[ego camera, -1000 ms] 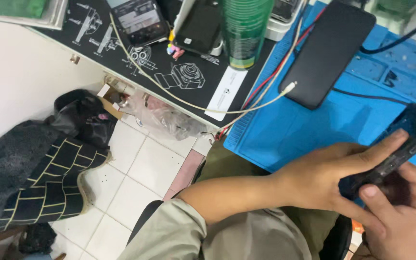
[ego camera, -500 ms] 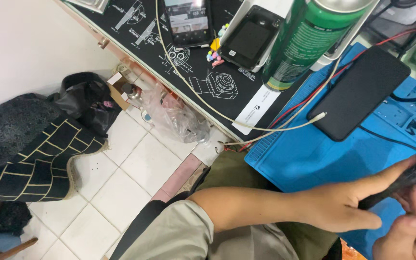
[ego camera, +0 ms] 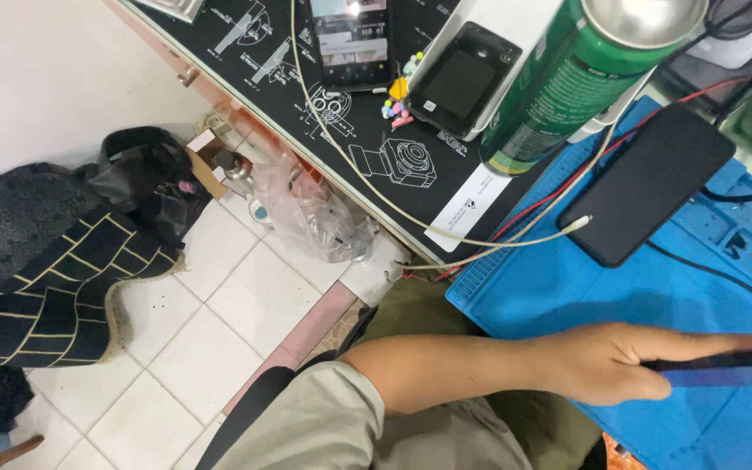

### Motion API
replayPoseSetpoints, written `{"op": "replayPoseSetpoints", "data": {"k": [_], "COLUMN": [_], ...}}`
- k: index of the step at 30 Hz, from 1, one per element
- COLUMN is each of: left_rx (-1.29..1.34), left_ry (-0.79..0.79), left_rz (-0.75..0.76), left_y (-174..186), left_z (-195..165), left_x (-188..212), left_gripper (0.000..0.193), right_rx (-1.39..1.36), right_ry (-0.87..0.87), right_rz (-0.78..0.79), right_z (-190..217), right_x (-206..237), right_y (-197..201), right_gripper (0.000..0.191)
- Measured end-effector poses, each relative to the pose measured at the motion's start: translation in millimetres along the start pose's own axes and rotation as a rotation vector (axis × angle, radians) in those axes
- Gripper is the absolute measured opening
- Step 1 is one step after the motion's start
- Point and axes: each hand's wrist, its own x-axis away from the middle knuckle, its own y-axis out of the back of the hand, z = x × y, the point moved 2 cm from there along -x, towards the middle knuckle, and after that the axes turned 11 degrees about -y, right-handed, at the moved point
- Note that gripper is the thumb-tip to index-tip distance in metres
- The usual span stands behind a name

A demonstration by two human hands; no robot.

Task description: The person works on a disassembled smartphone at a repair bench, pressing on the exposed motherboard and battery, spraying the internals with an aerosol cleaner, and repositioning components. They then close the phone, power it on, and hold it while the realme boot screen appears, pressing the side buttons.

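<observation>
My left hand [ego camera: 602,365] reaches out to the right over the blue work mat [ego camera: 550,287]. Its fingers and thumb grip a thin dark phone [ego camera: 728,359], seen edge-on and running off the right edge of the view. My forearm comes out of a pale sleeve at the bottom. My right hand is out of the view. A second black phone [ego camera: 646,196] lies flat on the blue mat, a little beyond my hand.
A tall green spray can [ego camera: 585,78] stands at the mat's far edge. A black printed mat [ego camera: 376,165] carries a lit phone [ego camera: 352,39] and a white cable [ego camera: 498,239]. Below the desk lie a clear plastic bag [ego camera: 315,218], a black bag [ego camera: 145,187] and a patterned cloth [ego camera: 45,287].
The view has swung left and down toward the floor. My left hand has straightened out along the phone, and my right hand has slipped out of the view at the right.
</observation>
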Motion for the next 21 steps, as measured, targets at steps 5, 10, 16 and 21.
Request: {"op": "replayPoseSetpoints", "data": {"k": [5,10,16,21], "left_rx": [-0.041,-0.089,-0.122,-0.33], "left_ry": [-0.024,0.022,-0.007,0.04], "left_rz": [0.071,0.081,0.031,-0.098], "left_y": [9,16,11,-6], "left_z": [-2,-4,-26,-47], "left_x": [1,2,-4,-14], "left_gripper": [0.079,0.079,0.051,0.035], "right_rx": [0.031,0.057,0.078,0.089], "right_ry": [-0.033,-0.046,-0.07,-0.085], "right_rz": [-0.002,0.0,-0.003,0.001], "right_z": [10,13,17,24], "right_x": [0,-8,-2,1], "right_y": [4,13,19,18], "right_gripper": [0.034,0.033,0.031,0.029]}}
